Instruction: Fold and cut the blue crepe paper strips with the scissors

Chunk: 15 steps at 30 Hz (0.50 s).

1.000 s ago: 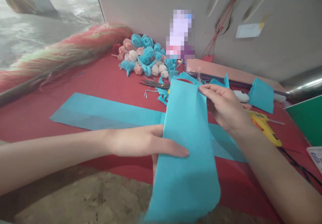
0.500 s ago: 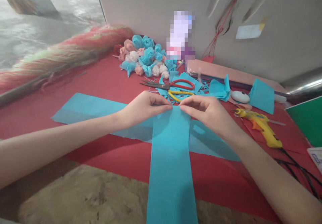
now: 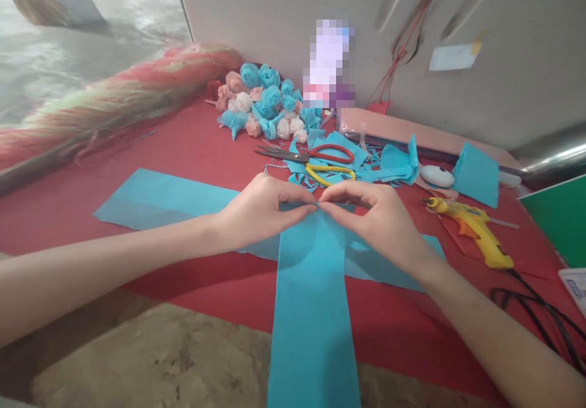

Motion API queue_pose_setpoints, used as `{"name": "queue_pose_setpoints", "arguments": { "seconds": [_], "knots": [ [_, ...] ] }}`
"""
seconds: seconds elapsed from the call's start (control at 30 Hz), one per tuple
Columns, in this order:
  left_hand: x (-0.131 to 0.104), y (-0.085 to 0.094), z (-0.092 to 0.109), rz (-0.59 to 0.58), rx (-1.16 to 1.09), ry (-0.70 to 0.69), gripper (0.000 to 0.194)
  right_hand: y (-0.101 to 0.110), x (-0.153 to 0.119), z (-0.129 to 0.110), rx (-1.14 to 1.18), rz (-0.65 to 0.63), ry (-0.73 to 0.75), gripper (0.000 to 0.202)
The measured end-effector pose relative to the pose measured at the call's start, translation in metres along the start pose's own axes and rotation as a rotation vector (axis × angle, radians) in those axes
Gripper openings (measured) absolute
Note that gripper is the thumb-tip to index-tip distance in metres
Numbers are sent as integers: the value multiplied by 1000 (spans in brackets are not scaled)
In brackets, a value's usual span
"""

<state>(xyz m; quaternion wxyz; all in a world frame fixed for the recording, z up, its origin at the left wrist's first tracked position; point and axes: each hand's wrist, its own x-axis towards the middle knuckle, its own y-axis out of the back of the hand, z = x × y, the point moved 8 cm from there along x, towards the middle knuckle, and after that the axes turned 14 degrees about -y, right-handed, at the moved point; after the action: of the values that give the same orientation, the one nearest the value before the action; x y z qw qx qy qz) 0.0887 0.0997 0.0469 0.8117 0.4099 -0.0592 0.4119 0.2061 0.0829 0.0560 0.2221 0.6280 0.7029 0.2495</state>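
Observation:
A long blue crepe paper strip hangs toward me, its far end pinched between both hands. My left hand is closed, thumb and forefinger gripping the strip's top edge. Right beside it my right hand pinches the same edge, the fingertips of both hands almost touching. Under the held strip, a second blue paper strip lies crosswise on the red table surface. Just past my hands lie scissors with one red and one yellow handle, on blue paper scraps.
Paper roses in blue, pink and white are heaped at the back. To the right lie a yellow glue gun with a black cord, a white oval object and folded blue paper. A fringed red-and-cream roll runs along the left.
My hands have drawn closer together and slightly toward me at the strip's far edge. The strip's end now sits lower; the things around have stayed put.

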Motion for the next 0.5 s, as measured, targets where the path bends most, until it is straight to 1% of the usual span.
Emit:
{"name": "queue_pose_setpoints", "arguments": {
  "seconds": [0.2, 0.3, 0.5],
  "knots": [
    [1, 5, 8, 19, 132, -102, 17, 8, -1, -3, -50, 38, 43, 8],
    [2, 7, 10, 18, 170, -110, 17, 14, 1, -3, -95, 36, 50, 8],
    [1, 7, 10, -4, 180, -112, 17, 19, 3, -4, -170, -37, 110, 9]
  ]
}}
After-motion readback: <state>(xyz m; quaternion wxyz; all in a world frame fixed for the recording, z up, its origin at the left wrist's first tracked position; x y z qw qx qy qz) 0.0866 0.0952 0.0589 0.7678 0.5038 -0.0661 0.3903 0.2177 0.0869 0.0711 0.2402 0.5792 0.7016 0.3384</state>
